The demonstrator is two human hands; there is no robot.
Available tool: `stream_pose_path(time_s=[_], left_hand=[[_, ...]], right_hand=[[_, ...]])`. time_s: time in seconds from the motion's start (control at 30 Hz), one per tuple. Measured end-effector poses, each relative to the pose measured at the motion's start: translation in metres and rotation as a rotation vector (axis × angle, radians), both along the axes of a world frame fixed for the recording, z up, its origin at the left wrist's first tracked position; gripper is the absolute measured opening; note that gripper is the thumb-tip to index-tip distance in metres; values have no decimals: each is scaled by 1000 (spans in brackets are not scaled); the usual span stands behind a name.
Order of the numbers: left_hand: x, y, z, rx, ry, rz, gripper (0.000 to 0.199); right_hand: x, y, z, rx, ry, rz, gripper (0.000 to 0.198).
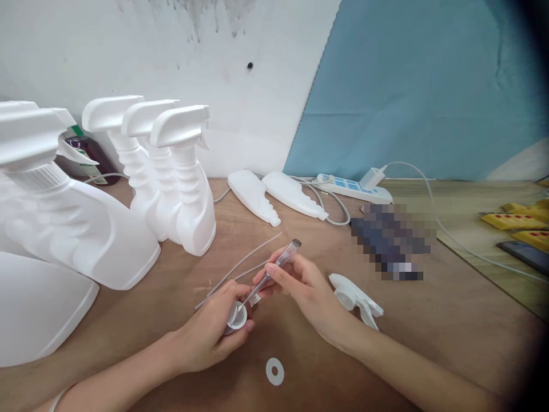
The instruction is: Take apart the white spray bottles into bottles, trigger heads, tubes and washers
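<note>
In right fingers [286, 279], clear-handled screwdriver [285, 256]

Clear-hndl screwdriver [283, 257] – tilted, tip at wht rnd cap [238, 316] – open side up

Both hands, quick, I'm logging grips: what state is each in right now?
Left hand: closed, holding a round white part.
Right hand: closed, holding a clear-handled screwdriver.
</note>
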State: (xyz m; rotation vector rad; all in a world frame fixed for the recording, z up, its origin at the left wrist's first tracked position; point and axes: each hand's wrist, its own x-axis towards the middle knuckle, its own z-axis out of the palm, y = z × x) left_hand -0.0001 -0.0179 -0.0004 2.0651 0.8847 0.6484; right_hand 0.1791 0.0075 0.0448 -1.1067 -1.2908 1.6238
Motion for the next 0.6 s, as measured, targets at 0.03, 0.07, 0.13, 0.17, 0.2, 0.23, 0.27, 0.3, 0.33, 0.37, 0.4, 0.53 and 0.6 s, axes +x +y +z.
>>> stream_pose_path(time_s=[0.03,0.07,0.13,0.17,0.2,0.23,0.27,0.3,0.33,0.37,0.4,0.53,0.6], left_hand=[[0,0,0,-5,6,-2,25],[0,0,0,-9,12,-4,25],[-1,0,0,-15,15,-9,23],[-1,0,1,-16,12,-11,22],[-1,0,1,-19,7,-11,21],[-1,0,1,-20,1,-8,21],[-1,0,1,-22,-7,-4,20],[-1,0,1,-26,-16,-2,20],[0,0,0,-29,-28,-1,20],[0,-1,0,-32,-42,-2,22],[0,-1,0,-39,-57,-5,25],[0,-2,-1,-56,-108,-9,41],[0,-2,-1,-66,-129,1,43]], right_hand=[[0,0,0,5,2,-15,22],[-1,-1,-1,11,1,-28,23],[-1,-3,-1,17,-3,-37,24],[-2,-4,0,17,-5,-36,25],[-2,-5,0,17,-6,-36,25],[-2,-7,0,16,-4,-36,25],[-2,-8,1,16,-3,-38,25],[-3,-10,1,16,-2,-42,25],[-3,-11,2,15,-1,-43,24],[-4,-13,3,12,4,-40,24],[-5,-15,3,7,15,-31,23],[-8,-19,0,-46,79,-28,25],[-9,-18,-5,-84,120,-64,26]])
